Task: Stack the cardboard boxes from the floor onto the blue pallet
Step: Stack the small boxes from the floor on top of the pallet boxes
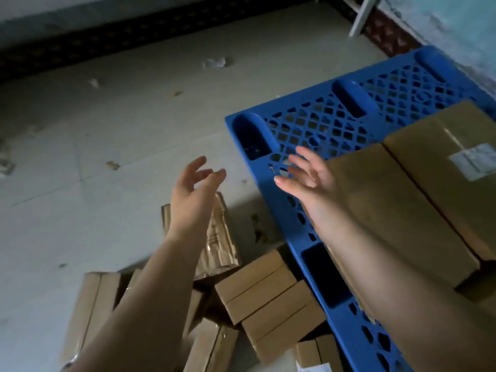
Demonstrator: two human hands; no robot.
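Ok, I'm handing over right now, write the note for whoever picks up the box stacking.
Left hand: open, empty, above the floor pile.
Right hand: open, empty, over the pallet edge.
Done: two large boxes lie side by side on the pallet, the near box and the labelled box.
Left: a jumble of floor boxes beside the pallet, one wrinkled taped box among them. Far half of the pallet is bare.

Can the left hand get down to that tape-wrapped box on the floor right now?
Probably yes. The left hand is open and holds nothing, right above the tape-wrapped box, and nothing lies on top of that box. The pallet is off to the side.
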